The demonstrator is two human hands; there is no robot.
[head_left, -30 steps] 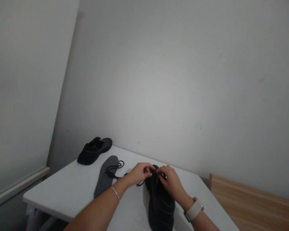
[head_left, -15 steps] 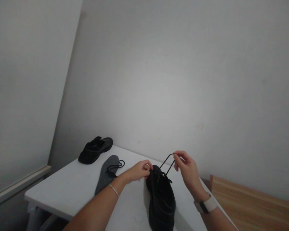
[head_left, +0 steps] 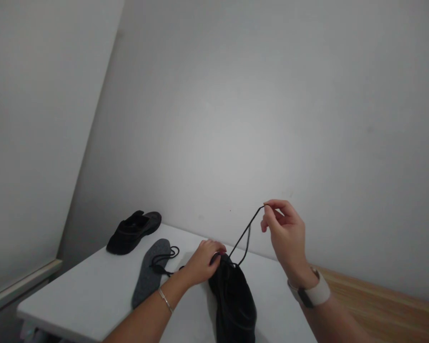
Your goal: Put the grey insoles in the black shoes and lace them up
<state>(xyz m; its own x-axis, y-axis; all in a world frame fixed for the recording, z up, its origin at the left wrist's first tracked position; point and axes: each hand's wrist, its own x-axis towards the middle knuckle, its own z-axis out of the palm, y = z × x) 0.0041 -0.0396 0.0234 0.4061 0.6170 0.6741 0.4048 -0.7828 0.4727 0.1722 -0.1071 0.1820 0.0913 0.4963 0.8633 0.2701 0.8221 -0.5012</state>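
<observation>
A black shoe stands on the white table, its opening toward me. My left hand is closed on the shoe's far end, at its left side. Up and to the right, my right hand pinches a thin black lace, pulled taut from the shoe. A second strand of the lace hangs in a slack curve below it. Left of my left forearm lies a grey insole with a looped black cord on it.
Another black shoe rests at the table's far left corner. The white table meets a pale wall behind. A wooden board is at the right, beyond the table's edge.
My right hand has moved up and to the right, drawing the lace longer. My left hand has shifted onto the shoe's far end. The view has moved slightly.
</observation>
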